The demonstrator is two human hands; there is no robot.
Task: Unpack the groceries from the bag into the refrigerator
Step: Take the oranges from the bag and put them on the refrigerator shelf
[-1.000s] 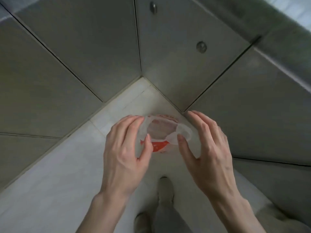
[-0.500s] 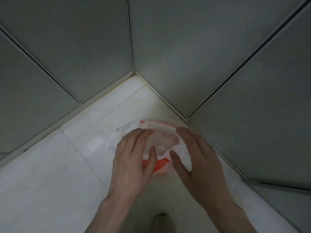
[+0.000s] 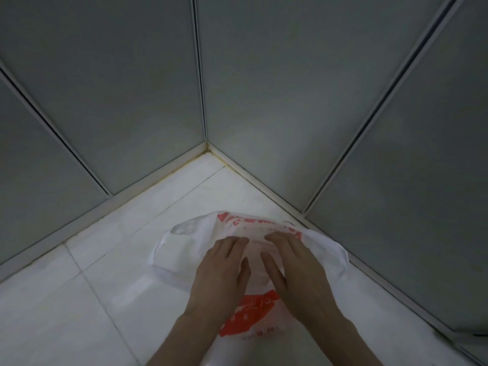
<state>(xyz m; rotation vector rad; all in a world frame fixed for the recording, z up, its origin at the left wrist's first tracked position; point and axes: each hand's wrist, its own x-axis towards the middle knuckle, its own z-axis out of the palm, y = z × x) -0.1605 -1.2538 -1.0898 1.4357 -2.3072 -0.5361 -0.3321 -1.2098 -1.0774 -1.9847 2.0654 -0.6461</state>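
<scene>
A white plastic bag (image 3: 182,249) with red print lies on the white tiled floor in a corner. Both hands rest on top of it, side by side. My left hand (image 3: 223,270) presses on the bag's left middle, fingers together and pointing away from me. My right hand (image 3: 293,268) lies on the bag's right middle, thumb spread toward the left hand. The bag's loop handle sticks out to the left. What the bag holds is hidden. No refrigerator is in view.
Grey panelled walls (image 3: 132,88) meet in a corner straight ahead and close in on the right side. White floor tiles (image 3: 66,313) stretch to the left and toward me.
The view has dropped closer to the floor. Both hands have come down onto the bag and moved together. The foot seen earlier has left the view.
</scene>
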